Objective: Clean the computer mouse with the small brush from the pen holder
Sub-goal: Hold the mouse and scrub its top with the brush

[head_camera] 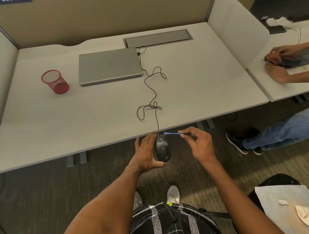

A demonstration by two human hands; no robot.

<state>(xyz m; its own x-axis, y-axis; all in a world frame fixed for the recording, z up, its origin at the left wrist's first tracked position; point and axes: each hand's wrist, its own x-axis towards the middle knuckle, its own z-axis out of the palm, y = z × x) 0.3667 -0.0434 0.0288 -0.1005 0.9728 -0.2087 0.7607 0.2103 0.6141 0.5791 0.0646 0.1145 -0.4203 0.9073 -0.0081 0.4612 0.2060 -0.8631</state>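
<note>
1 mouse point(163, 148), black, wired: you hold it off the table point(61, 121), just past the near edge, approx. midway along it, over the carpet. Your left hand point(145, 154) is clamped on it, thumb curled under the rear end, fingers spread along its left side.

1 brush point(174, 133), blue handle, pale tip. Your right hand point(199, 143) pinches the handle's right end btw. thumb & forefinger; the other 3 fingers are loosely curled, clear of it. The brush lies roughly level, tip pointing left at the mouse's front, right by where the cable goes in. Can't tell if the bristles touch.

1 cable point(153, 92), thin, black: it runs from the mouse's front up over the near edge, loops & tangles across the table's middle, and reaches the laptop's right rear corner.

1 laptop point(110, 65), grey, lid closed, flat, toward the rear edge, left of centre.

1 pen holder point(55, 81), red mesh, upright, left of the laptop & apart from it, nearer the left edge.

1 hatch point(157, 38), grey, set into the table at the rear edge, just behind the laptop's right rear corner.

Beyond the divider on the right side: 1 keyboard point(308, 56) on the next desk, with 2 hands of another person by its left end.
</note>
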